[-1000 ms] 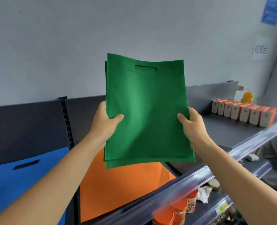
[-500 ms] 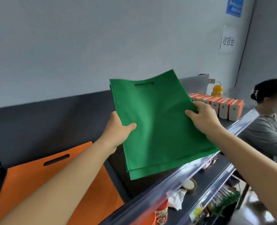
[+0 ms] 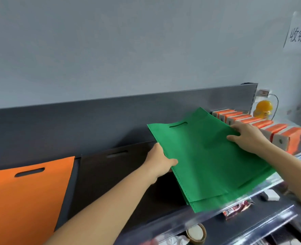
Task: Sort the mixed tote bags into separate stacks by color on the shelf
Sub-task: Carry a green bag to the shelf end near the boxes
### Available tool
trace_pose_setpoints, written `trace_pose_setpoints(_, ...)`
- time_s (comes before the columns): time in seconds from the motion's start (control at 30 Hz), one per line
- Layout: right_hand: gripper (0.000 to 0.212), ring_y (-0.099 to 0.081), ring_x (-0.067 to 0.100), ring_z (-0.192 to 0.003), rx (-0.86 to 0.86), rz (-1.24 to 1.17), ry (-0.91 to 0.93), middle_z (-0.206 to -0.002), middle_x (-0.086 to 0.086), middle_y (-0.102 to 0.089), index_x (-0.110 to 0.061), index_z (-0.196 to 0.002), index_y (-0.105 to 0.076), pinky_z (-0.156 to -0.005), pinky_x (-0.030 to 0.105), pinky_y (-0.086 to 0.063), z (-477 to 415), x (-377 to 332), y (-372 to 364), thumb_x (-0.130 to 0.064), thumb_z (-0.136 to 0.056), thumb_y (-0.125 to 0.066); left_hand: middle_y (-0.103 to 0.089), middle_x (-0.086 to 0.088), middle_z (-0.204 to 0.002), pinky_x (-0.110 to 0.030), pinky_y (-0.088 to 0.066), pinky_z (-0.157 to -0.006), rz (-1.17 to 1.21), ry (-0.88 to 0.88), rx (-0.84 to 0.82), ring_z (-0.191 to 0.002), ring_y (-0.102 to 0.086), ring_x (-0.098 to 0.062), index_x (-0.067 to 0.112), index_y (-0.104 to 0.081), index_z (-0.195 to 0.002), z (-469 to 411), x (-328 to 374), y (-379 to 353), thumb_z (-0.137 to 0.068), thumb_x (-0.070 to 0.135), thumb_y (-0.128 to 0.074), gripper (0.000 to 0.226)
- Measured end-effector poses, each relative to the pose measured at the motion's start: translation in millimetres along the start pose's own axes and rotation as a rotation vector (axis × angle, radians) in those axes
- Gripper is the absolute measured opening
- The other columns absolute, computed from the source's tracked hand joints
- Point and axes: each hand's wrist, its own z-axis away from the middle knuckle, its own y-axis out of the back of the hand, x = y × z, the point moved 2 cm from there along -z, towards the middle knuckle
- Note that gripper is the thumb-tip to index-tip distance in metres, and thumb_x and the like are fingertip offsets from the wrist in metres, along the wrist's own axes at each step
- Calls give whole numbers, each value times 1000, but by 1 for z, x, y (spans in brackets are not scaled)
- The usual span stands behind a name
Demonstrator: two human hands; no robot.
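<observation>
Lowering green bags (image 3: 208, 161): upright a second ago, now nearly flat over the shelf (image 3: 58, 128). Left grip (image 3: 161, 161) pinches left edge, right grip (image 3: 248, 137) clamps right edge. Position: right of black bag (image 3: 111, 174), short of orange boxes (image 3: 262, 123). Release next.
</observation>
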Motion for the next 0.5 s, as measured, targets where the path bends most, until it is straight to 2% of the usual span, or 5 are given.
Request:
trace_pose_setpoints(0.1,36,-55,19,-75,-35,-38,4,-115,14,-64,-6,-124,-57,-67,29,-46,-18,12,-12,-16,-90,-61,-63,-2,-110,-42,-53,-85,-48,38,50,-96,-63,-21,22,-51,-106,-9,-1,-9,-66,28,-76,48)
trace_pose_setpoints(0.17,36,-55,19,-74,-59,-52,-2,-114,15,-64,-5,-124,-56,-70,30,-48,-27,20,-20,-16,-90,-60,-61,-3,-116,-40,-49,-92,-143,53,70,-101,-60,-20,16,-51,-118,-8,2,-12,-78,32,-73,48)
trace_pose_setpoints(0.27,38,-55,22,-78,-76,-73,-32,-116,18,-63,-5,-127,-55,-77,35,-49,-38,37,-30,-15,-90,-59,-52,-6,-133,-35,-41,-99,-445,73,8,-117,-51,-24,6,-32,-140,-4,4,-10,-89,42,-58,67)
trace_pose_setpoints(0.37,40,-56,24,-83,-109,-80,-50,-118,18,-63,-4,-128,-54,-82,38,-50,-48,51,-42,-15,-90,-60,-42,-2,-143,-40,-35,-105,-784,7,38,-131,-36,-24,16,-36,-143,5,4,-1,-93,45,-51,60)
trace_pose_setpoints(0.5,46,-60,31,-99,-155,-75,-63,-123,18,-60,-5,-132,-51,-88,40,-50,-57,59,-57,-17,-89,-62,-39,2,-144,-43,-33,-104,-904,34,6,-133,-32,-23,23,-42,-139,15,-5,7,-91,54,-48,57)
